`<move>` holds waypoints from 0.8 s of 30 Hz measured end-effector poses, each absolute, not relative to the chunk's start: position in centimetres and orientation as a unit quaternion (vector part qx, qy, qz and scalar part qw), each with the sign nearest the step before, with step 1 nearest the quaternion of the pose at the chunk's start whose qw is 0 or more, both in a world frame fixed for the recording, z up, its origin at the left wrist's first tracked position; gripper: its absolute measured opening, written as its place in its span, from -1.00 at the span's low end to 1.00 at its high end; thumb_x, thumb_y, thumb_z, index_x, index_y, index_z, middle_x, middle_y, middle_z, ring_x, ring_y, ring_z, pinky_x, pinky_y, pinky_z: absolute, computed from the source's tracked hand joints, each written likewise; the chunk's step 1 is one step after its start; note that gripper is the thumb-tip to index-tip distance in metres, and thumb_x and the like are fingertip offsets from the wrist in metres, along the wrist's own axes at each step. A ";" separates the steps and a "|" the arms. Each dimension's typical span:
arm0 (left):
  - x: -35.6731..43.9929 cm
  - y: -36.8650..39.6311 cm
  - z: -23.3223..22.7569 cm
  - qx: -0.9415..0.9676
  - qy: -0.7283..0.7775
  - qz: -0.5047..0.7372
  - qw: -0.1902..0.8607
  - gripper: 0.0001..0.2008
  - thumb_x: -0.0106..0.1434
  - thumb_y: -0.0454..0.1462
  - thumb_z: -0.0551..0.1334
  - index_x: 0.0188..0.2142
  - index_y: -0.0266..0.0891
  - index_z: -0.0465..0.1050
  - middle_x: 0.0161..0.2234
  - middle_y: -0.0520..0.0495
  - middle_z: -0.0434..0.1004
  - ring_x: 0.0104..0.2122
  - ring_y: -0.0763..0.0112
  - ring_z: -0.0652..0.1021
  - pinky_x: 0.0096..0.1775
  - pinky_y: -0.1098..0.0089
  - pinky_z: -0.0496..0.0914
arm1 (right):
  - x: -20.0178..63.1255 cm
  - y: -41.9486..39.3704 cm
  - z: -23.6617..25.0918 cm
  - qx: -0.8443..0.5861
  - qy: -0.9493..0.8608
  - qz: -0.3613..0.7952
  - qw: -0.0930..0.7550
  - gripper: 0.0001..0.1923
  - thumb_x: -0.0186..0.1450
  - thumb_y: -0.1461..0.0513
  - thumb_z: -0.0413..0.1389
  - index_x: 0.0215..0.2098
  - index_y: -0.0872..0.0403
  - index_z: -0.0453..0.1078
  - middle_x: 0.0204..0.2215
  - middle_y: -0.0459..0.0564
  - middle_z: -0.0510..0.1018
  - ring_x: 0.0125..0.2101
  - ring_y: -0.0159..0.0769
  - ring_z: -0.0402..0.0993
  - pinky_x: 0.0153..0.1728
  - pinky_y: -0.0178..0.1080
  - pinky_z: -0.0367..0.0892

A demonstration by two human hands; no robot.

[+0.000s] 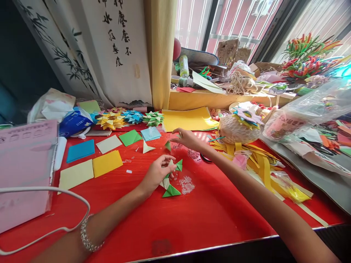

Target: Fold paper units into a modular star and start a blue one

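Observation:
My left hand is closed around a green-and-cream folded paper model just above the red table. Pointed green and cream flaps stick out past its fingers, while the middle of the model is hidden. Farther forward, my right hand has its fingers bent together in a pinch at a small green folded paper piece, which hangs at the fingertips. A cream folded paper piece stands on the table to the left of it. Behind that lie green paper squares and light blue paper squares.
Blue paper, yellow paper and cream paper lie left. Finished paper stars line the back. A white cable loops at front left. Right stand a wrapped round object and yellow strips.

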State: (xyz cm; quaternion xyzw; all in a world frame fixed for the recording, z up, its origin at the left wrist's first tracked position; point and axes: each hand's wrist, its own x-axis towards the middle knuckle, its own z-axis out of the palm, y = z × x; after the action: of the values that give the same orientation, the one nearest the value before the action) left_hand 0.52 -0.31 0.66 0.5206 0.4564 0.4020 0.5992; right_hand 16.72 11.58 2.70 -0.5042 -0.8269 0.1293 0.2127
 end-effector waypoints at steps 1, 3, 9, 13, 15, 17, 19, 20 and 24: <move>0.5 -0.3 0.7 0.518 0.457 0.403 0.600 -0.73 0.05 -0.22 0.23 -0.25 -0.26 0.29 -0.47 0.09 0.29 -0.61 0.59 0.40 -0.50 0.49 0.31 | 16.3 11.1 2.5 -0.493 -0.827 0.159 0.218 -0.64 0.18 0.08 0.04 -0.11 0.07 0.23 -0.57 -0.16 0.31 -0.55 -0.43 0.24 -0.54 -0.40 0.08; 0.5 -0.3 0.8 0.513 0.456 0.408 0.602 -0.73 0.05 -0.22 0.24 -0.25 -0.27 0.29 -0.47 0.09 0.29 -0.61 0.59 0.40 -0.49 0.48 0.32 | 16.1 10.0 1.9 -0.469 -0.785 0.291 0.282 -0.59 0.14 0.11 0.09 -0.09 0.08 0.14 -0.59 -0.21 0.21 -0.60 -0.47 0.15 -0.59 -0.41 0.05; 0.5 -0.3 0.7 0.487 0.453 0.434 0.608 -0.69 0.02 -0.24 0.27 -0.22 -0.25 0.29 -0.46 0.07 0.32 -0.52 0.52 0.44 -0.47 0.46 0.37 | 18.1 6.1 -0.2 -0.477 -0.680 0.441 0.340 -0.80 0.23 0.12 -0.06 -0.33 0.06 0.03 -0.58 -0.22 0.20 -0.67 -0.50 0.14 -0.60 -0.37 0.12; 0.4 -0.2 0.7 0.473 0.444 0.443 0.619 -0.67 0.00 -0.25 0.29 -0.22 -0.28 0.31 -0.45 0.03 0.37 -0.47 0.46 0.48 -0.45 0.45 0.39 | 19.0 3.8 -0.1 -0.441 -0.678 0.489 0.327 -0.71 0.26 0.04 -0.12 -0.42 0.10 0.14 -0.57 -0.12 0.28 -0.58 -0.44 0.29 -0.50 -0.33 0.22; 0.4 -0.2 0.8 0.469 0.440 0.446 0.623 -0.68 -0.01 -0.25 0.29 -0.24 -0.28 0.33 -0.45 0.02 0.40 -0.46 0.45 0.49 -0.43 0.45 0.39 | 19.1 3.1 0.3 -0.418 -0.676 0.525 0.304 -0.69 0.25 0.03 -0.11 -0.37 0.12 0.20 -0.60 -0.13 0.27 -0.61 -0.45 0.26 -0.57 -0.35 0.19; 0.4 -0.2 0.9 0.463 0.438 0.448 0.627 -0.69 -0.02 -0.25 0.30 -0.25 -0.28 0.35 -0.43 0.01 0.43 -0.45 0.43 0.51 -0.41 0.45 0.39 | 18.9 2.5 0.7 -0.411 -0.663 0.546 0.305 -0.72 0.23 0.05 -0.06 -0.24 0.09 0.21 -0.62 -0.20 0.18 -0.67 -0.50 0.12 -0.66 -0.40 0.07; 0.3 -0.2 0.9 0.460 0.436 0.449 0.631 -0.70 -0.02 -0.26 0.30 -0.25 -0.27 0.37 -0.40 0.00 0.45 -0.43 0.42 0.53 -0.37 0.44 0.39 | 18.7 2.0 1.0 -0.425 -0.646 0.543 0.328 -0.75 0.19 0.12 0.03 -0.20 0.03 0.17 -0.62 -0.25 0.09 -0.67 -0.53 0.01 -0.67 -0.43 -0.02; 0.2 -0.2 0.9 0.459 0.434 0.449 0.631 -0.70 -0.01 -0.26 0.30 -0.25 -0.26 0.37 -0.40 0.00 0.46 -0.42 0.42 0.53 -0.35 0.43 0.39 | 18.5 1.9 1.0 -0.432 -0.634 0.547 0.334 -0.76 0.17 0.15 0.04 -0.21 0.02 0.17 -0.61 -0.25 0.08 -0.66 -0.54 -0.02 -0.66 -0.44 -0.03; 0.1 -0.1 0.8 0.447 0.438 0.446 0.640 -0.72 0.01 -0.26 0.29 -0.25 -0.26 0.38 -0.47 0.01 0.48 -0.45 0.44 0.52 -0.37 0.44 0.39 | 18.4 1.7 0.5 -0.423 -0.578 0.622 0.315 -0.81 0.18 0.23 -0.07 -0.21 0.04 0.21 -0.59 -0.22 0.08 -0.66 -0.53 -0.03 -0.65 -0.41 -0.06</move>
State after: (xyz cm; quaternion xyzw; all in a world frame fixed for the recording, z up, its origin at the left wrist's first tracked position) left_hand 0.05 -0.14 0.81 0.4470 0.4379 0.4462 0.6398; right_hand 18.43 1.65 0.47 -0.4234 -0.5780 0.6223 0.3152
